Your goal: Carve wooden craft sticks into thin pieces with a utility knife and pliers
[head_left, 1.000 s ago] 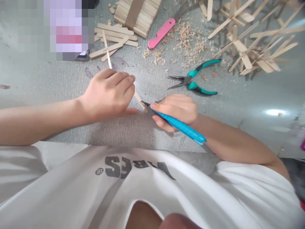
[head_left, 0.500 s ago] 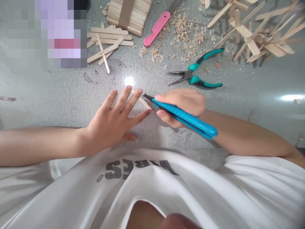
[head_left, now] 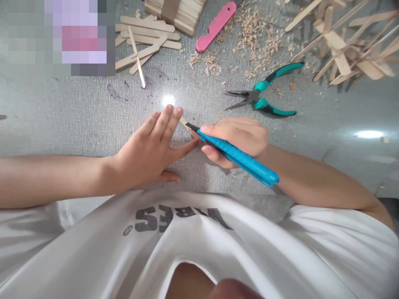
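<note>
My left hand (head_left: pixel 149 147) lies flat on the grey table, its fingers stretched out. Beneath and between its fingertips a short wooden craft stick (head_left: pixel 183 121) runs slantwise, pressed to the surface and partly covered. Gripped in my right hand (head_left: pixel 240 135) is a blue utility knife (head_left: pixel 243 155), its handle slanting down to the right. The knife's dark tip is over the craft stick, between my left fingers and right thumb; whether the edge touches the wood I cannot tell.
Teal-handled pliers (head_left: pixel 257 96) lie open beyond my right hand. Farther back are a pink-handled knife (head_left: pixel 216 27), wood shavings (head_left: pixel 258 39), loose craft sticks (head_left: pixel 149 31) and a banded bundle (head_left: pixel 187 18). Joined stick pieces (head_left: pixel 339 45) stand at the far right.
The knife tip has moved left onto the craft stick. My left index and middle fingers have drawn closer together. The whole view has shifted slightly.
</note>
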Tool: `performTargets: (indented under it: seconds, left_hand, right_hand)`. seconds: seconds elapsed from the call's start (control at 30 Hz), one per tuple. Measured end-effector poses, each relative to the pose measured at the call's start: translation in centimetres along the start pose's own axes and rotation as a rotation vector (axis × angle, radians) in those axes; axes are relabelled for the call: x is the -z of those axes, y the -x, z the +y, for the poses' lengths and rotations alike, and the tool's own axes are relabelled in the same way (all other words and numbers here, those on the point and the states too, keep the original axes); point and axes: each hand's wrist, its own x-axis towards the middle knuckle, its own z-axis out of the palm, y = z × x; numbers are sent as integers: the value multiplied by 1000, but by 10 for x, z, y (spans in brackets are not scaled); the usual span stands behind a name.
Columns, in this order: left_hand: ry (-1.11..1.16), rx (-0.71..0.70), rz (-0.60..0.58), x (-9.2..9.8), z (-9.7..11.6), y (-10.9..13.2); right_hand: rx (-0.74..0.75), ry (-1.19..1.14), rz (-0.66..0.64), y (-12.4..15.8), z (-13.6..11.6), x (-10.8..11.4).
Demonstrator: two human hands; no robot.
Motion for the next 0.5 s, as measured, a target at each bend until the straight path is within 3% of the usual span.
performTargets:
  seconds: [0.5]
  left_hand:
    - [-46,5,14,-1,4,-3]
  right_hand:
    - [4,45,-68,2,-4,0]
